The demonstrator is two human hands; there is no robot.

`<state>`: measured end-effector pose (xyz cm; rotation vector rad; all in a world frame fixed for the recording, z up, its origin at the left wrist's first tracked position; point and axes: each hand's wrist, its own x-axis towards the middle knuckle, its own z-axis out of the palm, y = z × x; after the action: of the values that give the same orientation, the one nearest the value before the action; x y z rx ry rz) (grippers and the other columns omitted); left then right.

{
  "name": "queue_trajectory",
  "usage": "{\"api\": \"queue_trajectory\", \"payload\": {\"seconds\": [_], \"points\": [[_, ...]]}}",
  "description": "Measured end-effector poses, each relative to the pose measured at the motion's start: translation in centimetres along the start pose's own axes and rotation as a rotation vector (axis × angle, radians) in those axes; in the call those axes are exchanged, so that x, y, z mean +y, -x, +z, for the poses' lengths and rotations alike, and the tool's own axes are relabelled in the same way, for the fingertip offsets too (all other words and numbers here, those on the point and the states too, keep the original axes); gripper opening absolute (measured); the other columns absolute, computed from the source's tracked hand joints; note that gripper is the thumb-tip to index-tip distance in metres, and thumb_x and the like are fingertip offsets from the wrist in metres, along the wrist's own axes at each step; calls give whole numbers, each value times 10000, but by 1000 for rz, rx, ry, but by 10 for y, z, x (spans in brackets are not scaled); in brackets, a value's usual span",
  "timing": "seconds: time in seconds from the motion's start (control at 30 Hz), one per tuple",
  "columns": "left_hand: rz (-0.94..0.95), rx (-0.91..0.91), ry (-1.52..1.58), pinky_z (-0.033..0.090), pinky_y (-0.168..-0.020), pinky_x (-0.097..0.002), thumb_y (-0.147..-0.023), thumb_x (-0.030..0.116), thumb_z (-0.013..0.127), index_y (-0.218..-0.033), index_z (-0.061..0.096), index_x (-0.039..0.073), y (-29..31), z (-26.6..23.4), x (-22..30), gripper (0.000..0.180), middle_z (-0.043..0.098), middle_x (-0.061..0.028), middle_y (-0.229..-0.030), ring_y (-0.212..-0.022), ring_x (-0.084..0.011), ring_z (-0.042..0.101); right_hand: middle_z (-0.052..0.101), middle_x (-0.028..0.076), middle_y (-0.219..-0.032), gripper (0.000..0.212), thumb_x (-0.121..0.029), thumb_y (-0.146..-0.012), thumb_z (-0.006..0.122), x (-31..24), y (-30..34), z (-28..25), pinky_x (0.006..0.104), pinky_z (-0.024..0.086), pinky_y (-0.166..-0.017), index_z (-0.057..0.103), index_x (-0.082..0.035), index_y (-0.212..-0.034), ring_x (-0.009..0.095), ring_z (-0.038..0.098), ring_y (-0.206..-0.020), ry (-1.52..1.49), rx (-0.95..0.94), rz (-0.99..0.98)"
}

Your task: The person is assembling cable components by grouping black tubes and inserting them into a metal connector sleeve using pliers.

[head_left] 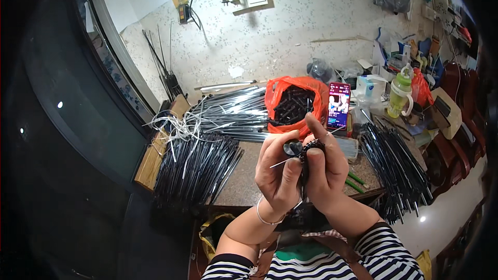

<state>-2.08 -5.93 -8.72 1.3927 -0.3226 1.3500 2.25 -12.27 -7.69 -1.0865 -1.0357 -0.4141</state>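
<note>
My left hand (275,176) and my right hand (330,173) meet above the near edge of the table, fingers closed. In my left fingers is a black round part (292,148) with a flat, shiny end. My right thumb and fingers pinch a black ridged ring (313,147) right beside it. A thin metal wire (279,164) sticks out to the left below the round part, and its other end seems to show beyond my right fingers. Something dark hangs down between my palms. How these parts join is hidden by the fingers.
On the brown table (236,176) lie black ribs (194,171) at left, silver rods (228,111) behind, and more dark ribs (397,166) at right. A red bag (272,101) holds black parts. Nearby stand a lit phone (338,105), a green bottle (399,96) and green sticks (355,182).
</note>
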Motion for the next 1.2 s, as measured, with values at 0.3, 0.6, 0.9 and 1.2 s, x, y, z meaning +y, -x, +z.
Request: {"api": "queue_trajectory", "payload": {"seconds": [0.3, 0.6, 0.9, 1.2], "points": [[-89, -105, 143, 290, -732, -226, -768, 224, 438, -902, 484, -43, -6, 2, -17, 302, 413, -79, -847, -807, -130, 383, 454, 137, -1044, 304, -111, -798, 376, 11, 8, -1, 223, 344, -743, 404, 73, -1039, 127, 453, -862, 55, 43, 28], [-172, 18, 363, 307, -728, -236, -774, 203, 446, -912, 482, -53, -4, 6, -17, 293, 441, -87, -844, -793, -134, 403, 498, 149, -977, 311, -24, -732, 431, 27, -3, 4, 234, 380, -593, 425, 44, -1036, 157, 462, -637, 29, 52, -231], [-345, -217, 681, 343, -669, -200, -775, 175, 453, -897, 512, -44, -19, -17, -33, 257, 481, -64, -798, -740, -106, 442, 425, 78, -785, 312, -81, -767, 416, 25, -5, 3, 223, 345, -640, 418, 9, -1066, 144, 415, -700, -64, -94, 13], [19, -56, 52, 339, -692, -235, -642, -8, 533, -959, 443, -81, -19, -11, -34, 337, 450, -90, -852, -758, -131, 422, 464, 42, -776, 235, -41, -755, 449, 39, -5, 3, 186, 364, -563, 495, -4, -983, 74, 442, -652, -231, 24, 119]]}}
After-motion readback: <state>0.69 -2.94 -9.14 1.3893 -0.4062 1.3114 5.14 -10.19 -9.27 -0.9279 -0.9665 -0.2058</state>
